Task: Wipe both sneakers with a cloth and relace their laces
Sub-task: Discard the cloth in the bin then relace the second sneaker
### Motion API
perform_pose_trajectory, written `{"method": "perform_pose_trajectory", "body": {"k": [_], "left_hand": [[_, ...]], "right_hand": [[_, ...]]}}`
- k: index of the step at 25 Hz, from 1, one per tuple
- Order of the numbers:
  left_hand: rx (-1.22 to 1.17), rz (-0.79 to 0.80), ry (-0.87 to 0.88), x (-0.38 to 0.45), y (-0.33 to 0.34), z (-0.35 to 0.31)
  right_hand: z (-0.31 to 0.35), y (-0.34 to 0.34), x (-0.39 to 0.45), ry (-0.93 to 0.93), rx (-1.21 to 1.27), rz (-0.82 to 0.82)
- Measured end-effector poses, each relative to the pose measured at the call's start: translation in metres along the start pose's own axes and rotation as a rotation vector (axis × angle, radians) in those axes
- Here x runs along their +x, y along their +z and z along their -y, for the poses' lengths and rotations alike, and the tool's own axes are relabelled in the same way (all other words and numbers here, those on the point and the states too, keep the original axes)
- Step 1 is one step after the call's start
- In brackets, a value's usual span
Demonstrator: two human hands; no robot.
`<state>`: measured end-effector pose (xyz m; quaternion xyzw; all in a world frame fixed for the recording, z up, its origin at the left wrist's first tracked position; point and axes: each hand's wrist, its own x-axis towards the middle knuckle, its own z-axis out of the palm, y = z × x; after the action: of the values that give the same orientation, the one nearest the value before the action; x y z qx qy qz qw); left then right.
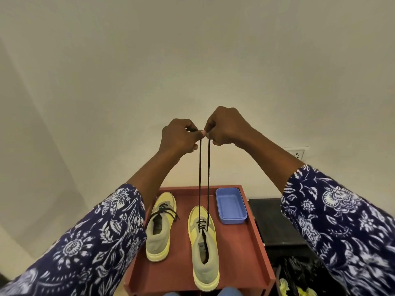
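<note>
Hands (204,133) raised, each pinching black lace (204,174) ends

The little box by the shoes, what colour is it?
The box is blue, a light periwinkle shade, seen in the head view.

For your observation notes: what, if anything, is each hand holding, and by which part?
Left hand and right hand each pinch one upper end of the black shoelace, whose strands run down to the right yellow-and-grey sneaker.

blue tub (230,206), red tray (245,248), wall socket (296,153)
</note>
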<state>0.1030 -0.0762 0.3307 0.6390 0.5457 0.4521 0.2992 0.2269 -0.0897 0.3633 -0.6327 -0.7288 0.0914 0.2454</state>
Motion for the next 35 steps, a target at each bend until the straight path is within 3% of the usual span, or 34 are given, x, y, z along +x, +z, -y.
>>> {"method": "perform_pose_trajectory", "body": {"k": [7,14,22,35], "left_hand": [[-0.211,-0.054,-0.019,-0.007,-0.005,-0.004],[-0.368,-0.074,-0.083,-0.011,-0.001,-0.009],[-0.298,-0.087,-0.027,-0.011,0.000,-0.012],[-0.267,-0.053,-0.013,-0.013,0.002,-0.019]], "right_hand": [[0.001,0.000,0.002,-0.060,0.049,-0.192],[-0.001,0.003,-0.007,0.028,0.473,-0.314],[-0.004,0.002,-0.014,0.131,0.757,-0.322],[0.001,0.002,-0.010,0.122,0.773,-0.292]]}}
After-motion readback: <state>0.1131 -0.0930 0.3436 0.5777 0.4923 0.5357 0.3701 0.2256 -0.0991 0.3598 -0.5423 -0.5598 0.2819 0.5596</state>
